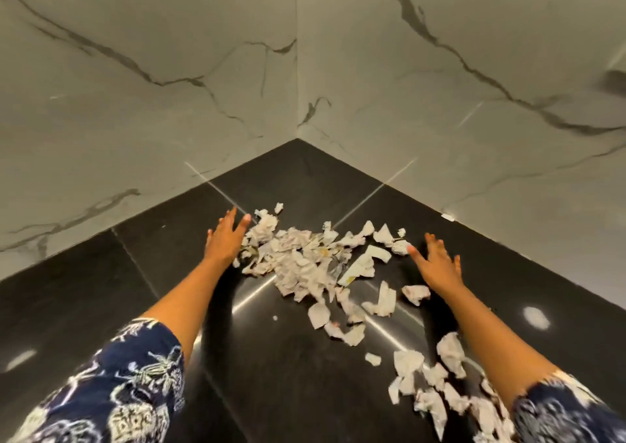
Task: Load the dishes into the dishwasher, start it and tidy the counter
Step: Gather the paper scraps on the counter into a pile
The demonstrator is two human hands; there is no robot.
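Both arms reach forward over a glossy black counter (277,368) that runs into a corner of pale marble-veined walls (152,80). The left hand (225,237) lies flat with its fingers straight and spread, palm down, its thumb side touching the edge of a heap of torn, crumpled paper scraps (305,263). The right hand (437,263) is likewise flat and spread, fingers straight, palm toward the counter; neither hand holds anything.

The main heap lies between the two hands, just inside the left hand's thumb and reaching across toward the right hand's fingertips, where a small crumpled piece (399,246) sits touching or nearly touching the index finger. A single scrap (416,294) lies just beside the right wrist, on its inner side. More scraps trail back from the heap along the inside of the right forearm, ending in a second loose cluster (437,388) close to the right elbow. One tiny fleck (275,317) rests apart, between the two forearms.

Both sleeves (128,385) are dark blue with a white print, pushed back to about the elbow
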